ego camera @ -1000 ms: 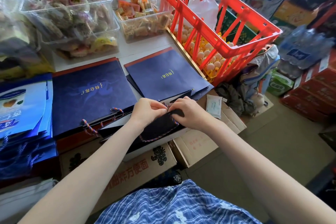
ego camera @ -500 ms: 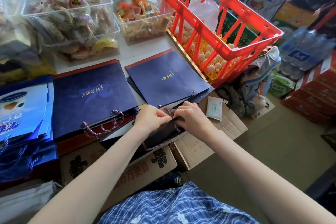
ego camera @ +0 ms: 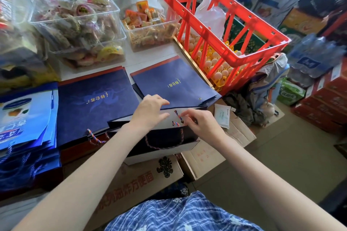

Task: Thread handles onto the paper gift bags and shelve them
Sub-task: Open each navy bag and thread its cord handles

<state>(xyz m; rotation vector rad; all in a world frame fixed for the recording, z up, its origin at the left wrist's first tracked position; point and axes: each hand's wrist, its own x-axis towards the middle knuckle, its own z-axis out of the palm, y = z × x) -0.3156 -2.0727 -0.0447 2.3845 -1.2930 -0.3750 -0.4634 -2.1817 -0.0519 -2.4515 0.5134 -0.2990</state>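
Between the two hands, at the near edge of the cluttered counter, a dark navy paper gift bag (ego camera: 165,137) stands with its mouth spread, its pale inner wall turned up toward the camera and its long top edge running left to right. The left hand (ego camera: 150,111) lies over the far lip of that bag, fingers fairly straight and pressing the paper flap down, thumb below the edge. The right hand (ego camera: 201,121) sits just beside it at the bag's right end, fingertips curled and pinching a braided cord handle (ego camera: 178,115) twisted in red, blue and white; the short free piece rises at a slant from a hole in the pale wall, and a longer loop of the same cord hangs in a curve against the dark outer face below. Beyond the hands, a flat navy bag (ego camera: 174,84) with small yellow lettering lies with metal eyelets showing at its near right corner. To its left rests a stack of navy bags (ego camera: 93,99), matte and smooth, with striped cord loops spilling over the near edge. Farther left is a pile of glossy blue printed bags (ego camera: 26,116). Behind, clear plastic bins (ego camera: 78,30) hold wrapped snacks, and a red slatted crate (ego camera: 225,30) sits over trays of eggs (ego camera: 216,63). Brown cardboard boxes (ego camera: 142,178) sit under the work.
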